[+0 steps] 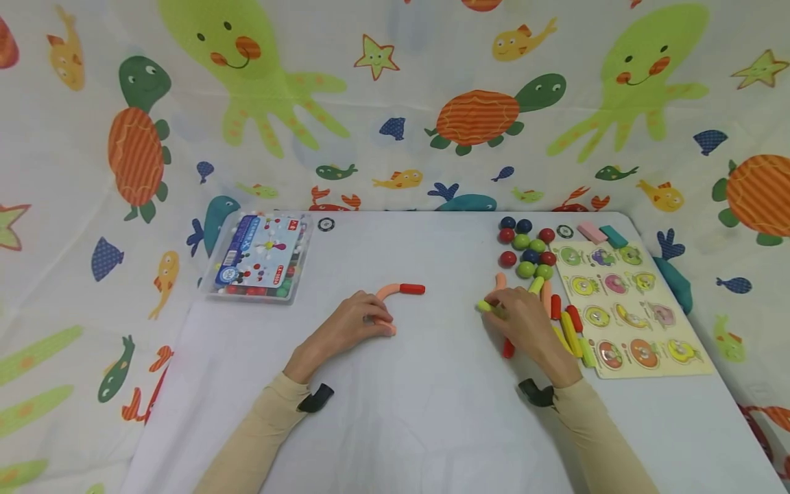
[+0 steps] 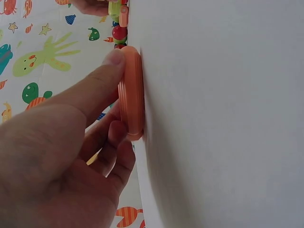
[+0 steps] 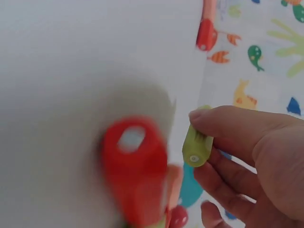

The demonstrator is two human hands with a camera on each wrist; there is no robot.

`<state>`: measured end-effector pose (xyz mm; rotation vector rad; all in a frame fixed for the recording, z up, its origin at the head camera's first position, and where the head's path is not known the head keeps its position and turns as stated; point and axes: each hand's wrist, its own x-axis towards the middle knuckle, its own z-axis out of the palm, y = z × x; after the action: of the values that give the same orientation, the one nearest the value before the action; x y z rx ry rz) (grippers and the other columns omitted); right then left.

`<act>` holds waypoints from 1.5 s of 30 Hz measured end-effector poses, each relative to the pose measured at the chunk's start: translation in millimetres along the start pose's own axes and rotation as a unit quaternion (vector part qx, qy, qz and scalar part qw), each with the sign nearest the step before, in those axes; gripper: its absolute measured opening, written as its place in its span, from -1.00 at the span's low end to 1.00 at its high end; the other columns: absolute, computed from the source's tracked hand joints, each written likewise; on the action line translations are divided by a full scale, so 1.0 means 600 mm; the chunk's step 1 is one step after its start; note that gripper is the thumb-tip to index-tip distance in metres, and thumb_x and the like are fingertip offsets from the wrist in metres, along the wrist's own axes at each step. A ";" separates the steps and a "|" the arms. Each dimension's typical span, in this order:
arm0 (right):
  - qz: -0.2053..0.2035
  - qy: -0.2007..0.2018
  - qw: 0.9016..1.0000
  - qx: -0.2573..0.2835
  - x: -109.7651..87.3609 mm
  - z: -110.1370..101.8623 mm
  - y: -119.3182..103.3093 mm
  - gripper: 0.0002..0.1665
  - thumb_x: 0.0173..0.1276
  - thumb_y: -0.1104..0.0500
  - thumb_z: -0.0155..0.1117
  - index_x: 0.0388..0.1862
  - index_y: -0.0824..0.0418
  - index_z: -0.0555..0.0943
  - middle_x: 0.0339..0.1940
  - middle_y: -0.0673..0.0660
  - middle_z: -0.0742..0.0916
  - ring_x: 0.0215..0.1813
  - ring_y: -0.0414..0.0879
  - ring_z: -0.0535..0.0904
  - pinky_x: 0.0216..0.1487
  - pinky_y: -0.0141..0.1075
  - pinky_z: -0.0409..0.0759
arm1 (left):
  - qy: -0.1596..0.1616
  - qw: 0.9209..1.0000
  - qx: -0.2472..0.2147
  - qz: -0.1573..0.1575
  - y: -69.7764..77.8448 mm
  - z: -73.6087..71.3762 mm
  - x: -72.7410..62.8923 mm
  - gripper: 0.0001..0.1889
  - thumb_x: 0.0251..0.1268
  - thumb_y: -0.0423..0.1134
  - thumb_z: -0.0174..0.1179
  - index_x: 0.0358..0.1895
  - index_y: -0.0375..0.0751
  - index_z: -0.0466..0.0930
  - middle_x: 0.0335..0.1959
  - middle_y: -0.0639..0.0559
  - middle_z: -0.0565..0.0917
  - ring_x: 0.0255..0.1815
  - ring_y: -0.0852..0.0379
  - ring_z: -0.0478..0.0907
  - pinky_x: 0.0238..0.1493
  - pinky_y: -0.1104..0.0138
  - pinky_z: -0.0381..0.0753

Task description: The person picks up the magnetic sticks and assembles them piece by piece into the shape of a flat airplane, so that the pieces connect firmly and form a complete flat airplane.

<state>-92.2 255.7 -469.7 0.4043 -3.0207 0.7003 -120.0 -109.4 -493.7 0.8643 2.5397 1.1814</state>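
Note:
My left hand [image 1: 348,324] is at the middle of the white table and pinches an orange curved rod [image 2: 135,90] between thumb and fingers. Another orange curved piece [image 1: 387,291] shows beyond the fingers, end to end with a short red rod [image 1: 412,289]. To the right, my right hand [image 1: 523,319] pinches a short lime-green rod [image 3: 196,147] between thumb and fingertips. Below that hand lies a red rod [image 1: 508,348], large and blurred in the right wrist view. An orange rod [image 1: 500,280] sticks out past its fingers.
Red, lime and dark blue balls [image 1: 507,259] cluster at the back right. Several more rods [image 1: 570,334] lie beside a wooden fruit picture board [image 1: 663,365]. Pink [image 1: 592,232] and teal [image 1: 614,237] blocks sit behind it. A clear lidded box [image 1: 259,257] stands at the back left.

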 end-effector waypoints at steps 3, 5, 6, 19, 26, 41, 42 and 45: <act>-0.020 -0.001 1.000 0.009 0.008 0.004 -0.015 -0.66 0.29 0.13 0.50 0.03 0.17 0.73 -0.12 0.07 0.79 -0.11 -0.03 0.58 0.01 -0.12 0.57 | 0.005 1.000 0.010 0.005 0.001 0.000 0.002 -0.68 0.09 -0.08 0.52 -0.08 -0.08 0.82 -0.04 0.13 0.76 -0.08 0.20 0.48 -0.06 0.34 0.55; -0.034 0.000 0.999 0.019 0.014 0.009 -0.028 -0.65 0.29 0.15 0.50 0.04 0.17 0.72 -0.10 0.07 0.80 -0.09 -0.04 0.62 0.04 -0.09 0.60 | 0.013 1.000 0.025 0.007 0.002 -0.001 0.002 -0.66 0.07 -0.05 0.53 -0.07 -0.07 0.82 -0.18 0.20 0.76 -0.10 0.21 0.48 -0.10 0.34 0.55; -0.043 0.001 0.999 0.024 0.017 0.013 -0.035 -0.65 0.28 0.17 0.50 0.04 0.18 0.72 -0.11 0.07 0.80 -0.08 -0.04 0.65 0.04 -0.09 0.63 | 0.014 1.000 0.026 0.007 0.002 -0.001 0.002 -0.65 0.07 -0.05 0.53 -0.07 -0.06 0.82 -0.18 0.22 0.76 -0.10 0.21 0.48 -0.10 0.35 0.55; -0.135 -0.048 0.985 0.098 0.048 0.083 -0.119 -0.68 0.29 0.21 0.48 0.03 0.16 0.72 -0.11 0.02 0.76 -0.06 -0.13 0.65 0.09 -0.15 0.67 | 0.029 0.999 0.021 0.018 -0.001 0.001 0.004 -0.75 0.08 -0.12 0.54 -0.16 -0.07 0.84 -0.11 0.14 0.70 -0.05 0.18 0.49 0.00 0.26 0.54; -0.134 -0.078 0.983 0.095 0.050 0.100 -0.137 -0.70 0.29 0.15 0.49 0.01 0.11 0.74 -0.13 -0.03 0.77 -0.07 -0.17 0.66 0.09 -0.17 0.67 | 0.013 1.000 0.021 0.005 -0.003 0.005 0.006 -0.75 0.13 -0.10 0.52 -0.14 -0.07 0.82 -0.09 0.14 0.70 -0.02 0.17 0.47 0.00 0.28 0.52; -0.141 -0.085 0.982 0.096 0.050 0.107 -0.152 -0.73 0.30 0.16 0.48 -0.02 0.13 0.74 -0.15 -0.03 0.76 -0.08 -0.18 0.62 0.07 -0.19 0.65 | 0.024 0.999 0.032 0.021 -0.005 0.004 0.007 -0.79 0.12 -0.10 0.52 -0.20 -0.06 0.82 -0.12 0.15 0.67 -0.07 0.20 0.47 -0.02 0.27 0.52; -0.142 -0.085 0.982 0.095 0.050 0.108 -0.153 -0.73 0.30 0.16 0.48 -0.02 0.13 0.74 -0.15 -0.03 0.76 -0.08 -0.18 0.62 0.07 -0.19 0.65 | 0.023 0.999 0.032 0.019 -0.005 0.005 0.007 -0.79 0.12 -0.10 0.52 -0.20 -0.06 0.82 -0.12 0.15 0.67 -0.07 0.19 0.47 -0.02 0.27 0.52; -0.143 -0.089 0.981 0.095 0.050 0.108 -0.154 -0.73 0.30 0.16 0.48 -0.02 0.14 0.74 -0.15 -0.02 0.77 -0.08 -0.16 0.62 0.08 -0.17 0.65 | 0.022 0.999 0.034 0.017 -0.003 0.005 0.007 -0.79 0.13 -0.12 0.51 -0.19 -0.07 0.82 -0.11 0.13 0.67 -0.06 0.18 0.47 -0.01 0.26 0.51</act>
<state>-95.0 140.2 -485.9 0.9312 -2.9679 0.9753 -122.7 -105.9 -496.7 0.9101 2.6240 1.1406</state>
